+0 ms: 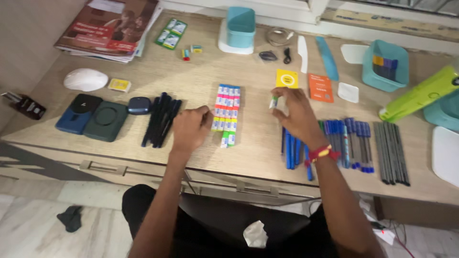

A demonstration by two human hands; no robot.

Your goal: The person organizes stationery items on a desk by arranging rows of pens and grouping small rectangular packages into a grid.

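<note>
Head view, person seated at a wooden tabletop (pixel 253 148), both hands out over its front half

Right hand (pixel 299 114): thumb and fingers pinched shut on a small green-and-white eraser (pixel 273 102), lifted just off the surface, between the eraser stack and the blue pens. Red and yellow thread band (pixel 322 153) on that wrist

Left hand (pixel 191 128): fingers curled loosely, resting on the tabletop, fingertips at the left side of the eraser stack (pixel 227 114); touching or just beside, cannot tell. Nothing visibly gripped

Eraser stack sits mid-tabletop, neat rows, wrappers blue, pink, yellow, green from back to front

Left of the left hand: bundle of black pens (pixel 161 119), then a dark blue oval case (pixel 139 105), a dark green square pad (pixel 106 120), a blue pouch (pixel 77 113). White mouse (pixel 86 79) and small yellow box (pixel 119 85) behind those. Magazines (pixel 112 28) at the back left corner

Right side: blue pens (pixel 294 150) partly under the right wrist, more blue pens (pixel 356 143) beside them, grey pencils (pixel 392 152) near the front right edge. Yellow card (pixel 287 78) and orange card (pixel 320 88) behind the right hand. Teal tub (pixel 385 66) at the back right, green tube (pixel 423 93) tilted next to it. Teal box (pixel 240 26) on a white base at the back edge, centre
</note>
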